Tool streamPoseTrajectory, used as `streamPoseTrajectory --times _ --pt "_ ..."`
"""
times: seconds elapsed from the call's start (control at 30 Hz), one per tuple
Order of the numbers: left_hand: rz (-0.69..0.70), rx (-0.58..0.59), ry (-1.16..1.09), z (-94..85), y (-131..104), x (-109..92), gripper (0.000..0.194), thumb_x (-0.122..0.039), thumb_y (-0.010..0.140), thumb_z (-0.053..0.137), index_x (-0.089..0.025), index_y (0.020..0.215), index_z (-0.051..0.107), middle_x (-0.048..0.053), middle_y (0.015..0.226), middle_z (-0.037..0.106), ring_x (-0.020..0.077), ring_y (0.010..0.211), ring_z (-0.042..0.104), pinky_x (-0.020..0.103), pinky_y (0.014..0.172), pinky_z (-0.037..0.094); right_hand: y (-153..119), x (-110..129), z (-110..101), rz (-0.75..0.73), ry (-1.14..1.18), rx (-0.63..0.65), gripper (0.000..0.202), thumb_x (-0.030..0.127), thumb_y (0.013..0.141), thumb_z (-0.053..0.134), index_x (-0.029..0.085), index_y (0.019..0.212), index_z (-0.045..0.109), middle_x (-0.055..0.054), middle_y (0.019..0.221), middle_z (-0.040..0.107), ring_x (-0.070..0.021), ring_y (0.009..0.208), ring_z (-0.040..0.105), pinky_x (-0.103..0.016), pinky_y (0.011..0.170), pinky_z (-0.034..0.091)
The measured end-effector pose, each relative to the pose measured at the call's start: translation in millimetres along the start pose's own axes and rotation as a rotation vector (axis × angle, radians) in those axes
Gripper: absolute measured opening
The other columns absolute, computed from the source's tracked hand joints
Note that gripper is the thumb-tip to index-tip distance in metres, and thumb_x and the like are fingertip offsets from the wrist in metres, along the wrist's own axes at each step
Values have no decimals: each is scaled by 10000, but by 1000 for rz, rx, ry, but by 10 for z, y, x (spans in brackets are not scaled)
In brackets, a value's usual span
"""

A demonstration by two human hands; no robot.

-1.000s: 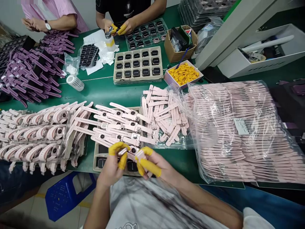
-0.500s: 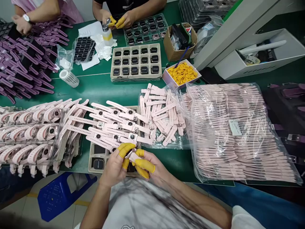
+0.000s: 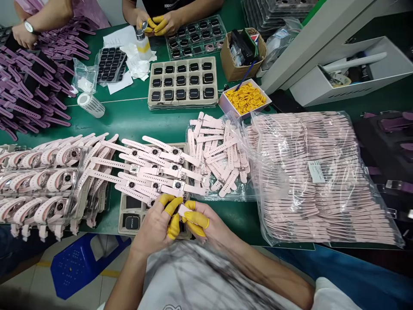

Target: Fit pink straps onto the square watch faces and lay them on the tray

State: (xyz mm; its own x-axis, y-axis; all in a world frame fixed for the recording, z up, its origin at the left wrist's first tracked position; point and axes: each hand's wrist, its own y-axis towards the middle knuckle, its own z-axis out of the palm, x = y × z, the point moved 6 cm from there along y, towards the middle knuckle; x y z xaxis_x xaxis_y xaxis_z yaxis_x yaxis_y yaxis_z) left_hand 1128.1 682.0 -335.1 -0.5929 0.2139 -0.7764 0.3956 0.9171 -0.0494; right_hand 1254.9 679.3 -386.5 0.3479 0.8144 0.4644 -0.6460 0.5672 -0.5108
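My left hand [image 3: 158, 221], with yellow finger covers, is closed around a small watch body that its fingers mostly hide. Against it, my right hand [image 3: 201, 219], also in yellow covers, pinches a pale pink strap piece [image 3: 184, 210]. Both hands are over the front edge of a grey tray [image 3: 122, 228]. Watches with pink straps [image 3: 155, 168] lie in rows across that tray, just beyond my fingers. At its near left corner a black square watch body [image 3: 131, 221] sits in a compartment.
Loose pink straps [image 3: 222, 150] and a large bag of straps [image 3: 322, 181] lie to the right. Trays of pink watches [image 3: 41, 181] stand at left. Behind are a tray of black watch bodies [image 3: 180, 80] and a box of yellow finger covers [image 3: 247, 98]. Other people work across the table.
My hands have turned slightly around the watch body, and less of it shows between my fingers. The left fingers have shifted. Across the table, another person's hand at the purple straps has moved left.
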Motion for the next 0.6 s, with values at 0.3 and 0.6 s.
streamPoseTrajectory --times 0.3,0.6 --pt "-123 -404 -394 70 -214 274 367 -191 921 709 -266 1276 656 65 1130 711 192 1032 693 302 905 579 5 -45 -5 -37 -132 29 406 588 899 673 202 970 569 71 581 562 -81 443 416 -210 423 298" --pt "-418 -1100 -810 -353 -298 411 263 -410 870 782 -198 946 645 -1 870 767 132 492 675 315 571 623 -141 37 -119 59 -409 146 395 572 893 702 181 905 649 13 772 584 -127 676 483 -256 609 378"
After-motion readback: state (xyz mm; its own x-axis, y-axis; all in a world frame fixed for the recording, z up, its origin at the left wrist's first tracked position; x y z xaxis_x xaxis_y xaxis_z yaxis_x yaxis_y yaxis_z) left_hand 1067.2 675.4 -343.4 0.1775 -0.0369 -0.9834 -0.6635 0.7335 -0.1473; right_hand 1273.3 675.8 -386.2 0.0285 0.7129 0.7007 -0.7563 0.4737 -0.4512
